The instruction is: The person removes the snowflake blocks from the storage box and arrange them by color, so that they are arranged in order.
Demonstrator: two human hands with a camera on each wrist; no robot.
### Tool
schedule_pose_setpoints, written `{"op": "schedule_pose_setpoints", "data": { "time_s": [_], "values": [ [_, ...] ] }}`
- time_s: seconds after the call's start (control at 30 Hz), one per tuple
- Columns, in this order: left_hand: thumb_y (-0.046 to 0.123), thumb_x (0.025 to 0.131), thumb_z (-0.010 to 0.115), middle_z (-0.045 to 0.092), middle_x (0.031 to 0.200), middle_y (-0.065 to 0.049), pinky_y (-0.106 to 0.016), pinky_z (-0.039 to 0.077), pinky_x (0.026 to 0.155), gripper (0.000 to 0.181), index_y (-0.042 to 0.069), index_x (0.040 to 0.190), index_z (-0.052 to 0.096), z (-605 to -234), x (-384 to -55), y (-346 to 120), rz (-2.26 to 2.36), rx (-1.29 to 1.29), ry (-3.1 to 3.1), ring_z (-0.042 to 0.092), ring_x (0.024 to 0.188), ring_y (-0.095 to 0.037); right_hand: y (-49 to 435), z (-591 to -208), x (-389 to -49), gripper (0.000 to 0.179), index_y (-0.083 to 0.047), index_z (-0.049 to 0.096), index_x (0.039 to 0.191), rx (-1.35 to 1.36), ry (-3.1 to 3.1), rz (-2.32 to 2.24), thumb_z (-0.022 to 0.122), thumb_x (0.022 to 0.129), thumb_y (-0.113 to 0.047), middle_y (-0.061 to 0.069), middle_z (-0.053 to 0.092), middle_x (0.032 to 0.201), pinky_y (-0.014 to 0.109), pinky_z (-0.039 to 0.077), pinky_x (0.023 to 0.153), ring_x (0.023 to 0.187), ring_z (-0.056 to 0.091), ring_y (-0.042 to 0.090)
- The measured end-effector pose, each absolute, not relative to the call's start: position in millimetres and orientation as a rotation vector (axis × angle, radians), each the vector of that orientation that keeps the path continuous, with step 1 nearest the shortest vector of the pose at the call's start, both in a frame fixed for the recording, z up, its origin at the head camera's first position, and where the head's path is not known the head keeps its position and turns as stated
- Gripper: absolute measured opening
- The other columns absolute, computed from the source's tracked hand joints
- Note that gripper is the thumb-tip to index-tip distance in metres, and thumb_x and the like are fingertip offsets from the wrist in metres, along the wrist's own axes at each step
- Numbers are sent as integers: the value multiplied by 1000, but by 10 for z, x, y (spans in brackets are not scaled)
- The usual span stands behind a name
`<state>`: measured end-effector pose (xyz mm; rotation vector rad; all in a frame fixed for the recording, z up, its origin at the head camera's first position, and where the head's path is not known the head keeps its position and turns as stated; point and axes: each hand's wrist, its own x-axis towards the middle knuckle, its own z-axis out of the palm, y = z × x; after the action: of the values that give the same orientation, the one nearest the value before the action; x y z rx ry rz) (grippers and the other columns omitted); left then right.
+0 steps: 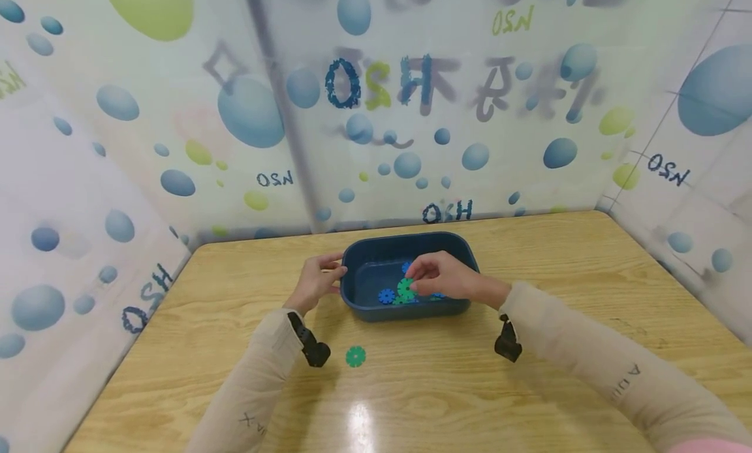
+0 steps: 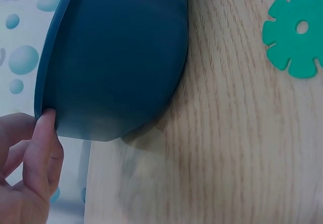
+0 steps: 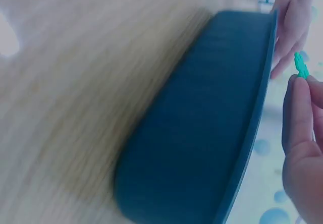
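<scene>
A dark blue plastic tub (image 1: 367,314) stands on the table with several blue and green notched discs inside, among them a blue disc (image 1: 386,296). At its left end my left hand (image 1: 314,283) pinches the rim between thumb and fingers, as the left wrist view shows close up. Over the tub, my right hand (image 1: 448,277) holds a green snowflake disc (image 3: 301,65) between thumb and fingertips, seen edge-on in the right wrist view. Another green disc (image 1: 355,356) lies flat on the table in front of the tub, near my left wrist.
The wood-grain table (image 1: 458,394) runs back to a wall sheet (image 1: 364,159) printed with blue and green bubbles. Further printed sheets enclose the left and right sides. Black wrist cameras hang below both sleeves, one a camera (image 1: 508,341) at the right wrist.
</scene>
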<state>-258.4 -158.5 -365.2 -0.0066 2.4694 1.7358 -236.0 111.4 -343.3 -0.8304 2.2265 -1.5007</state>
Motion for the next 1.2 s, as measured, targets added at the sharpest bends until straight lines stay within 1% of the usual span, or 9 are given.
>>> {"op": "schedule_pose_setpoints", "data": {
  "time_s": [0.17, 0.33, 0.43, 0.57, 0.73, 0.93, 1.2],
  "values": [
    [4, 88, 53, 49, 111, -22, -31, 53, 59, 39, 1, 126, 48, -3646, -2609, -1596, 1736, -21, 2475, 58, 90, -29, 1014, -3455, -2208, 16, 6, 58, 96, -910, 2163, -1469, 60, 83, -3, 8, 60, 85, 30, 52, 68, 73, 59, 16],
    [5, 88, 53, 49, 109, -21, -36, 53, 63, 38, 3, 126, 49, -3632, -2634, -1609, 1718, -45, 2498, 59, 82, -23, 906, -3516, -2076, 14, 3, 61, 95, -934, 2138, -1423, 61, 82, -4, 4, 60, 84, 25, 50, 68, 75, 57, 14],
    [5, 88, 54, 50, 109, -20, -36, 53, 64, 38, 3, 125, 50, -3627, -2649, -1611, 1708, -52, 2504, 59, 81, -21, 858, -3581, -2027, 14, 3, 62, 94, -929, 2117, -1403, 61, 82, -3, 3, 60, 83, 24, 50, 67, 74, 56, 14],
    [5, 88, 54, 49, 110, -21, -35, 53, 64, 38, 2, 126, 49, -3634, -2659, -1615, 1712, -38, 2496, 59, 87, -26, 796, -3711, -1999, 13, 3, 62, 93, -932, 2077, -1394, 61, 81, -1, 3, 60, 81, 23, 50, 66, 73, 56, 12],
    [5, 88, 53, 49, 112, -22, -35, 53, 64, 39, 2, 126, 48, -3637, -2671, -1617, 1715, -26, 2484, 57, 93, -31, 700, -3879, -1973, 10, 0, 63, 90, -924, 2100, -1333, 63, 80, -2, 1, 60, 79, 20, 48, 66, 71, 54, 10],
    [4, 88, 53, 48, 114, -22, -34, 53, 63, 39, 2, 127, 47, -3610, -2666, -1607, 1707, -27, 2471, 57, 94, -32, 598, -3992, -1965, 9, -1, 64, 87, -984, 2184, -1253, 64, 78, -2, -2, 60, 77, 18, 47, 65, 69, 52, 6],
    [5, 88, 53, 49, 113, -21, -32, 54, 60, 39, 3, 126, 48, -3617, -2678, -1619, 1700, -45, 2473, 57, 94, -32, 506, -4044, -1973, 7, -2, 66, 82, -1041, 2320, -1198, 67, 75, -1, -3, 61, 73, 16, 47, 62, 65, 52, 2]
  ]
}}
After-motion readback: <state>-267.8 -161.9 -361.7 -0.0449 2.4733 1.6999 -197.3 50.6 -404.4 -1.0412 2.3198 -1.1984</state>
